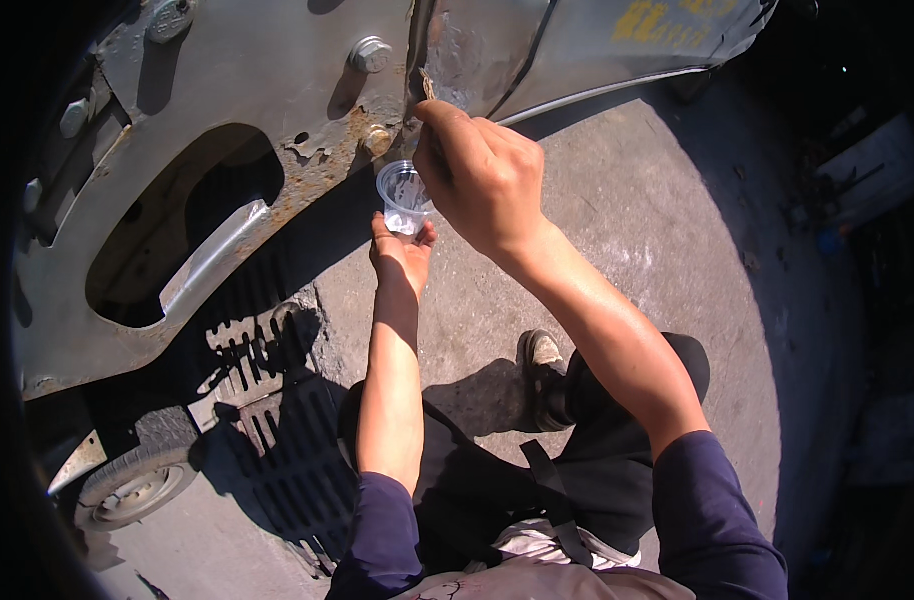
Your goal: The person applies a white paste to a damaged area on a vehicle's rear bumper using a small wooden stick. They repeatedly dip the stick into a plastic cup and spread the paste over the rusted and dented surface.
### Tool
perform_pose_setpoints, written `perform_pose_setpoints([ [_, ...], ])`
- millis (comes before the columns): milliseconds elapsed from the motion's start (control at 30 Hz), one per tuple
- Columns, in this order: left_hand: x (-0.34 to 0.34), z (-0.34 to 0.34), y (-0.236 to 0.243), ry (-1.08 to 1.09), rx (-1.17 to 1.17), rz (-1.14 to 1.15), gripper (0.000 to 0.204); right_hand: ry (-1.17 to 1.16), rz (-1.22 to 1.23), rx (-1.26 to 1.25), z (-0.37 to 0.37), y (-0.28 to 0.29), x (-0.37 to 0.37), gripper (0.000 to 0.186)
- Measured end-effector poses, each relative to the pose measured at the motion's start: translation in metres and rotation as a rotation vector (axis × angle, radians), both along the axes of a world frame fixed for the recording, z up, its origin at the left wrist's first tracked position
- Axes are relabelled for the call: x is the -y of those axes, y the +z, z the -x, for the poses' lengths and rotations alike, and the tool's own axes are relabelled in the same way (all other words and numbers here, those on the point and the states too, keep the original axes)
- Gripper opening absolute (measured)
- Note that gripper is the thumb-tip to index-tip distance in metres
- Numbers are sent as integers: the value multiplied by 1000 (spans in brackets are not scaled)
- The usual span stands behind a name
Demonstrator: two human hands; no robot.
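My left hand (401, 258) is closed around the lower part of a small clear plastic cup (405, 188), tilted with its mouth upward; something pale shows near its bottom. Above and to the right of it, my right hand (485, 180) pinches a small brush with a tan, frayed tip (428, 84). That tip is against or very close to the seam of a grey metal vehicle panel (317, 75); I cannot tell if it touches. My fingers hide most of the brush's handle. Rust and flaking paint surround a bolt (377, 139) near the cup.
Large bolt heads (371, 54) stick out of the panel, which has a big oval opening (182, 230). Below lies a slotted metal floor grate (277, 440), with a wheel (142, 485) at lower left. Concrete floor (627, 240) and my shoe (545, 375) show beneath my arms.
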State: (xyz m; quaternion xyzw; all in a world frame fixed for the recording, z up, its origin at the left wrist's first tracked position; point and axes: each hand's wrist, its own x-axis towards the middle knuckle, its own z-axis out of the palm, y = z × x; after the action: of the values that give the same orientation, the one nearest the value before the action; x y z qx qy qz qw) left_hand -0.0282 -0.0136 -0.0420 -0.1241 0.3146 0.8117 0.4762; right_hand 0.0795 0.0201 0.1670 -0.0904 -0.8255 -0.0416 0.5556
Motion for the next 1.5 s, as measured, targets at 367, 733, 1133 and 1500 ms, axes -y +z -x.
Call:
perform_pose_setpoints([
  [367,1,0,-1,-16,-45,-39,58,33,54,74,-4,-27,4,38],
  [733,1,0,-2,-28,-12,-56,54,36,32,39,-5,-41,-4,36],
  [1133,-1,-2,2,-44,-48,-88,57,7,28,96,-6,-39,-3,38],
  [1500,-14,0,-31,-28,-6,-196,60,7,171,232,-9,-64,0,36],
])
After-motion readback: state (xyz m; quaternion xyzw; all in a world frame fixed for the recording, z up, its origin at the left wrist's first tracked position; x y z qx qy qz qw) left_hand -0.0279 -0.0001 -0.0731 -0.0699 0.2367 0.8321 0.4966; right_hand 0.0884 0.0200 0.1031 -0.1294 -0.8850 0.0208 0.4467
